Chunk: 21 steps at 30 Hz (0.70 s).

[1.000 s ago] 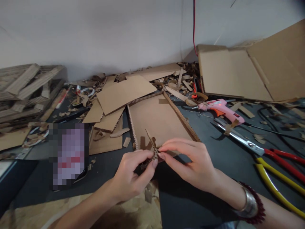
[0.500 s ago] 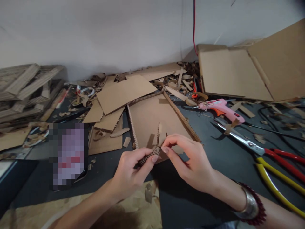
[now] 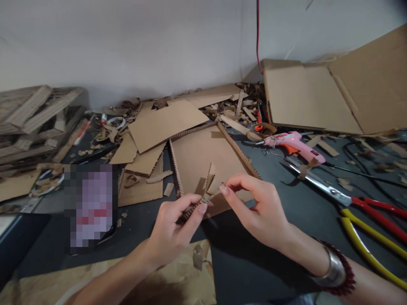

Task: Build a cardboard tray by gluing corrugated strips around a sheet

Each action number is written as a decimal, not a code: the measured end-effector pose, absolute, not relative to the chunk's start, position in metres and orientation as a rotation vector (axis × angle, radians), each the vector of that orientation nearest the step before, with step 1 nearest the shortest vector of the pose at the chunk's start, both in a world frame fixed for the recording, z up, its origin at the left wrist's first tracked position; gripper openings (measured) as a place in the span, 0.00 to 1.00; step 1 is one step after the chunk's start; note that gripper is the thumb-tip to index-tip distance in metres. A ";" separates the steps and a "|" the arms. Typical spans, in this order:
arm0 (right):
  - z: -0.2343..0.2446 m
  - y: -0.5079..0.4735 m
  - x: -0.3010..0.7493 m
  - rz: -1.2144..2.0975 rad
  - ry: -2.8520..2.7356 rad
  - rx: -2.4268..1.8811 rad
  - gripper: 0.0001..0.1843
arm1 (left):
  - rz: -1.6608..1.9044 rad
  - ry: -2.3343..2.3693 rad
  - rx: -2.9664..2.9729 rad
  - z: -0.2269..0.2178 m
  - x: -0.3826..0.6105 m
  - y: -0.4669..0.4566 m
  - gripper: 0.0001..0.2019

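My left hand (image 3: 173, 224) pinches a narrow corrugated cardboard strip (image 3: 192, 210), its ridged edge showing between thumb and forefinger. At the far end of the strip, thin flaps of paper stand up and spread apart. A loose paper layer (image 3: 216, 196) runs from that end toward my right hand (image 3: 259, 214), whose thumb and forefinger are pinched together on its tip. Both hands are above the near end of a shallow cardboard tray (image 3: 240, 149) with ridged strip walls along its edges. My hands hide part of the tray's near side.
Right of the tray lie a pink glue gun (image 3: 300, 146), red-handled snips (image 3: 337, 192) and a yellow-handled tool (image 3: 359, 241). Cardboard sheets (image 3: 168, 125) overlap the tray's far left. A blurred-out object (image 3: 95, 203) lies left, brown paper (image 3: 178, 279) in front, an opened carton (image 3: 299, 97) behind.
My right hand has moved slightly right, away from my left, drawing the paper layer out from the strip. My left hand keeps its grip and has barely moved.
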State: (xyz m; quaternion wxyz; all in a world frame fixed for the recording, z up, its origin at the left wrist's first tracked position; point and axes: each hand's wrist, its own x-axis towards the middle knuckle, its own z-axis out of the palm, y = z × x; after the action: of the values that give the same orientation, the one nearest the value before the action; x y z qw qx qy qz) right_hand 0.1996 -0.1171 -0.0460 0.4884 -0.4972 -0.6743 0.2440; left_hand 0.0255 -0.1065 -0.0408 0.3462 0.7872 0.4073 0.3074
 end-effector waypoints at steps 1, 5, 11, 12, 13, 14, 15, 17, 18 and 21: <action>-0.046 -0.118 0.199 0.601 -1.662 -1.188 0.06 | 0.791 1.062 2.030 -0.042 0.025 -0.107 0.09; -0.049 -0.119 0.198 0.577 -1.696 -1.106 0.05 | 0.774 1.047 2.004 -0.043 0.025 -0.106 0.10; -0.051 -0.117 0.198 0.553 -1.737 -1.048 0.04 | 0.760 1.001 2.079 -0.042 0.025 -0.105 0.08; -0.050 -0.117 0.198 0.607 -1.743 -1.031 0.05 | 0.775 0.986 2.078 -0.042 0.025 -0.105 0.08; -0.049 -0.118 0.198 0.659 -1.741 -1.013 0.06 | 0.792 0.970 2.073 -0.042 0.025 -0.105 0.07; -0.048 -0.118 0.198 0.705 -1.736 -0.999 0.07 | 0.804 0.958 2.066 -0.042 0.025 -0.105 0.07; -0.048 -0.119 0.198 0.739 -1.734 -0.990 0.08 | 0.807 0.948 2.058 -0.042 0.025 -0.105 0.07; -0.046 -0.119 0.197 0.769 -1.733 -0.983 0.08 | 0.794 0.926 2.041 -0.041 0.025 -0.104 0.07; -0.046 -0.120 0.197 0.776 -1.735 -0.986 0.08 | 0.785 0.919 2.033 -0.041 0.025 -0.104 0.08; -0.046 -0.120 0.197 0.804 -1.737 -0.995 0.09 | 0.765 0.907 2.021 -0.041 0.025 -0.103 0.08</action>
State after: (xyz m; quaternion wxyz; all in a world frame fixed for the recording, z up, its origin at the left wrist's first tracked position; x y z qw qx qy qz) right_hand 0.1973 -0.1195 -0.0456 0.4726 -0.4064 -0.7096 0.3285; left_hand 0.0247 -0.1034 -0.0407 0.3887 0.7945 0.3567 0.3007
